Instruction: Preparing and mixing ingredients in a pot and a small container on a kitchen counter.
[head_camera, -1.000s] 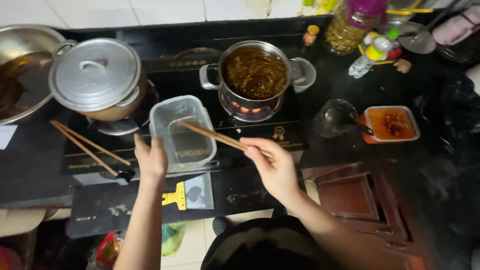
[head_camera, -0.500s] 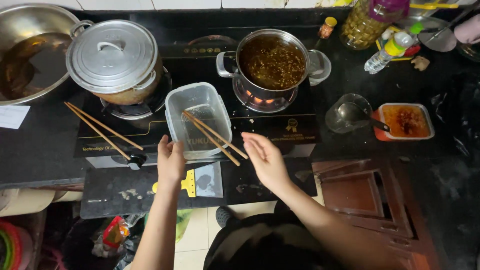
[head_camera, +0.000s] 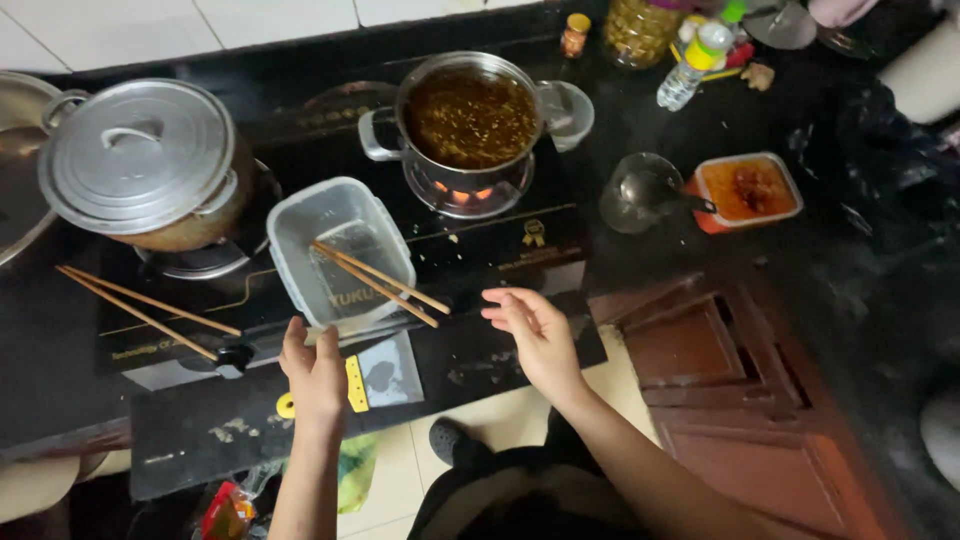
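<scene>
A clear plastic container (head_camera: 340, 250) sits on the black stove top, with a pair of wooden chopsticks (head_camera: 380, 283) lying across its right rim. My left hand (head_camera: 315, 372) touches the container's near edge. My right hand (head_camera: 535, 335) hovers open just right of the chopsticks' near ends, holding nothing. Behind the container, an uncovered steel pot (head_camera: 470, 120) of dark broth stands over a lit burner.
A lidded steel pot (head_camera: 140, 160) sits on the left burner, with a second pair of chopsticks (head_camera: 145, 310) in front of it. To the right are a glass lid (head_camera: 640, 195), an orange sauce tub (head_camera: 750, 190), a bottle (head_camera: 695, 65) and a jar (head_camera: 640, 30).
My right hand has let go of the chopsticks, which now rest across the container. The hand has drawn back to the right.
</scene>
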